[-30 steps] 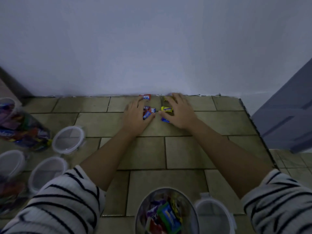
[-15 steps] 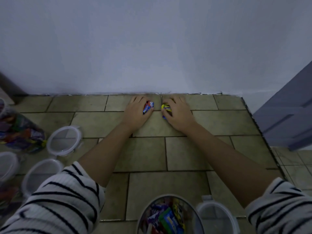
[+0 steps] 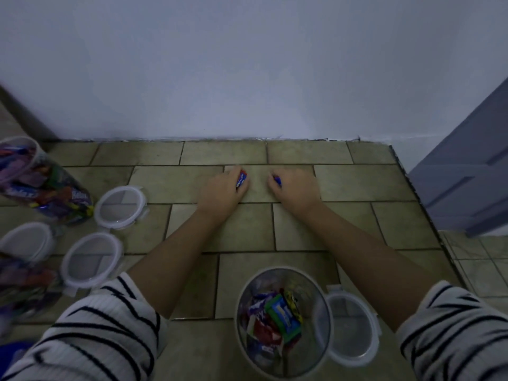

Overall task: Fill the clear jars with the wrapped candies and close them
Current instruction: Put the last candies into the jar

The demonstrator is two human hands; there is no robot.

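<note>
- The left hand rests on the tiled floor, fingers curled round a red-and-blue candy.
- The right hand, near it at 3 o'clock, grips a blue candy in curled fingers.
- The open jar, partly filled, stands at 6 o'clock from the hands, with a lid just beside it.

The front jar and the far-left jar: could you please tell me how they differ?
The front jar is only partly filled, bare wall showing above its candies; the far-left jar is packed nearly to its rim. The front jar is seen from above through its open mouth; the far-left jar shows its side. Both are clear, hold wrapped candies and stand on the tiled floor.
</note>
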